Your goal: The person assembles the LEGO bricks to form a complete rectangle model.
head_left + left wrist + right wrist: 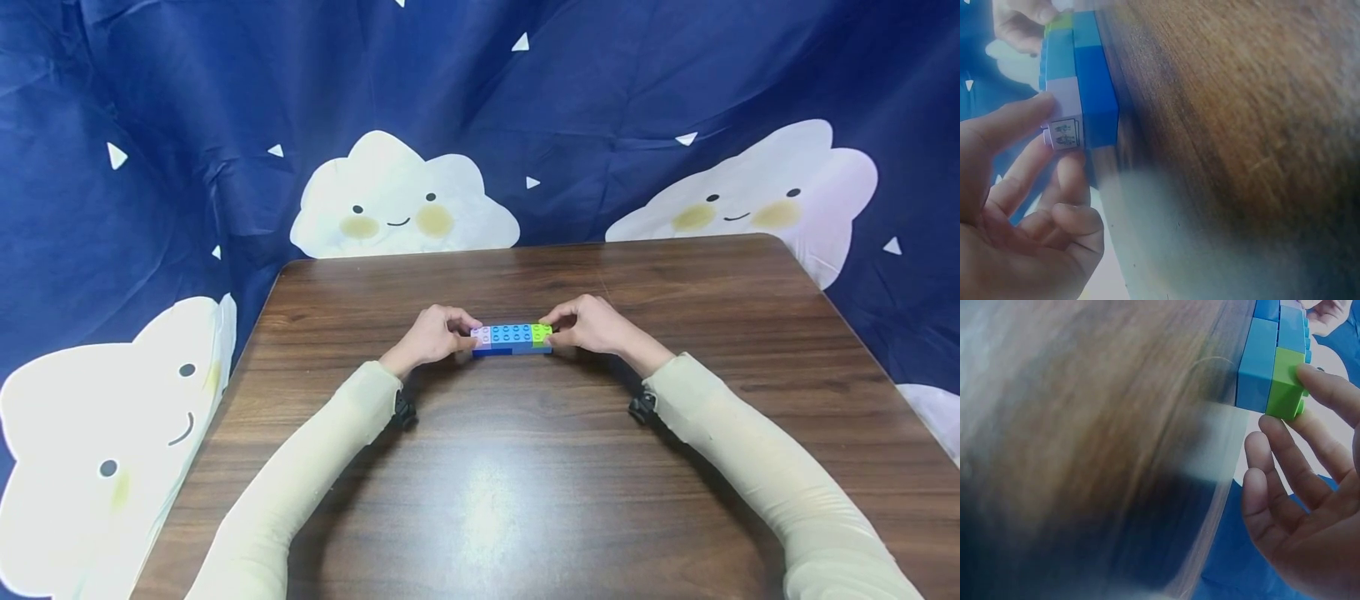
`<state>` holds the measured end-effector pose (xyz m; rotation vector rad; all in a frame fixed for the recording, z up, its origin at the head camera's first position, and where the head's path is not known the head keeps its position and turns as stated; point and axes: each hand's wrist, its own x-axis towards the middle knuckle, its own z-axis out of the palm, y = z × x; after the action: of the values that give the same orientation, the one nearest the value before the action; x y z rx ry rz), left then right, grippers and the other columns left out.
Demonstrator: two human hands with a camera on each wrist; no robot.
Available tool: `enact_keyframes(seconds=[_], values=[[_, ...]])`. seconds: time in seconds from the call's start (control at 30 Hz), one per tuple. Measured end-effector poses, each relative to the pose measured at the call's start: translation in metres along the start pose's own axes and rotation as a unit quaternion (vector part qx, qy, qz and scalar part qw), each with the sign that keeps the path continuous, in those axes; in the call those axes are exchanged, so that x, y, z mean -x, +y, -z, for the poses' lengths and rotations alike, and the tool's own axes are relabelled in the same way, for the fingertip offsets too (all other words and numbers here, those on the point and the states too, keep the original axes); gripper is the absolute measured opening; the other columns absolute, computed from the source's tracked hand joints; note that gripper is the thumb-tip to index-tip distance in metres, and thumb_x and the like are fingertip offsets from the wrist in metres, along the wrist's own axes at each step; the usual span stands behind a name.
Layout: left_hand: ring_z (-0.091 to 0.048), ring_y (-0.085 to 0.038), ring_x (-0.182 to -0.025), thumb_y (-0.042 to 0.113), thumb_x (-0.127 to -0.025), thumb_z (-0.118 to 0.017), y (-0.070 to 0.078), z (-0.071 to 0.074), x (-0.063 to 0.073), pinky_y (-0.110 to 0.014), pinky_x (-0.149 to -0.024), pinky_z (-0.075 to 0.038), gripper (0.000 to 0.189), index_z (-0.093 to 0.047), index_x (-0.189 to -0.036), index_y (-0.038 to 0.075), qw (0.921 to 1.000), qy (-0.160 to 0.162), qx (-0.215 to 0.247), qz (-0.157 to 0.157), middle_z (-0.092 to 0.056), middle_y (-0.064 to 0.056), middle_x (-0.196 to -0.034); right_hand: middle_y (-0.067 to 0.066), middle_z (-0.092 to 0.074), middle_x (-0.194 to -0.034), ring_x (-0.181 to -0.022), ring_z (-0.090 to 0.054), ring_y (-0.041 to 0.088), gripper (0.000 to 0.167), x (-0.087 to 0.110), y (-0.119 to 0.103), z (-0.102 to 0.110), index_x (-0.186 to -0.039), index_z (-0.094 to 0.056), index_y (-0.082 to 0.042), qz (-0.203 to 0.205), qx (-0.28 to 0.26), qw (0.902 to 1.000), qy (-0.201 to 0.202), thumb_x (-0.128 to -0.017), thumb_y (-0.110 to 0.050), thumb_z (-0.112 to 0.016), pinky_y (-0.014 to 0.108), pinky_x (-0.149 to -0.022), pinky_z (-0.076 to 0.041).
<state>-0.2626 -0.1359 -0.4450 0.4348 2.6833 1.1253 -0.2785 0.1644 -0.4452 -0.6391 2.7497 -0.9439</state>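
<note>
A two-layer row of toy building bricks rests on the wooden table. On top are a pale pink brick [481, 340], a light blue brick [512, 337] in the middle and a lime green brick [1285, 384]. Beneath lie a dark blue brick [1099, 94] at the left and a lighter blue brick [1256, 365] at the right. My left hand [431, 336] pinches the pink brick at the row's left end; a small printed picture shows on that brick's end. At the other end, my right hand [596, 327] pinches the green brick between thumb and fingers.
The brown wooden table [480, 467] extends around the bricks on every side. Behind it hangs a dark blue curtain [570, 92] with smiling white clouds, which also falls along the left and right sides.
</note>
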Motion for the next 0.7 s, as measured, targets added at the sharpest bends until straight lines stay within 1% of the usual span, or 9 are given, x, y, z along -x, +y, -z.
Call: enact_keyframes(seconds=[0.3, 0.53, 0.7], values=[[-0.063, -0.016, -0.08, 0.019, -0.082, -0.081, 0.0003, 0.0003, 0.0, -0.026, -0.068, -0.047, 0.025, -0.077, -0.107, 0.015, 0.9999, -0.006, -0.012, 0.0, -0.074, -0.005, -0.098, -0.001, -0.077, -0.091, -0.081, -0.064, 0.014, 0.03, 0.0014, -0.0006, 0.0006, -0.105, -0.079, -0.02, 0.004, 0.002, 1.0, 0.001, -0.077, -0.027, -0.085, 0.028, -0.071, -0.047], [-0.061, -0.016, -0.078, 0.023, -0.083, -0.08, -0.0024, -0.0004, -0.0002, -0.026, -0.067, -0.045, 0.026, -0.076, -0.108, 0.016, 0.9993, 0.002, -0.03, -0.022, -0.073, -0.004, -0.098, -0.002, -0.077, -0.09, -0.08, -0.062, 0.013, 0.03, 0.0001, 0.0008, 0.0019, -0.104, -0.079, -0.02, 0.008, 0.008, 0.9999, -0.002, -0.076, -0.028, -0.085, 0.027, -0.07, -0.047], [-0.062, -0.015, -0.077, 0.022, -0.083, -0.081, -0.0035, -0.0005, -0.0001, -0.025, -0.067, -0.045, 0.029, -0.075, -0.11, 0.014, 0.9981, 0.001, -0.047, -0.04, -0.073, -0.007, -0.1, -0.001, -0.076, -0.091, -0.08, -0.06, 0.013, 0.031, 0.0005, 0.0018, 0.0018, -0.105, -0.078, -0.02, 0.016, 0.008, 0.9998, -0.009, -0.076, -0.027, -0.085, 0.026, -0.07, -0.047]])
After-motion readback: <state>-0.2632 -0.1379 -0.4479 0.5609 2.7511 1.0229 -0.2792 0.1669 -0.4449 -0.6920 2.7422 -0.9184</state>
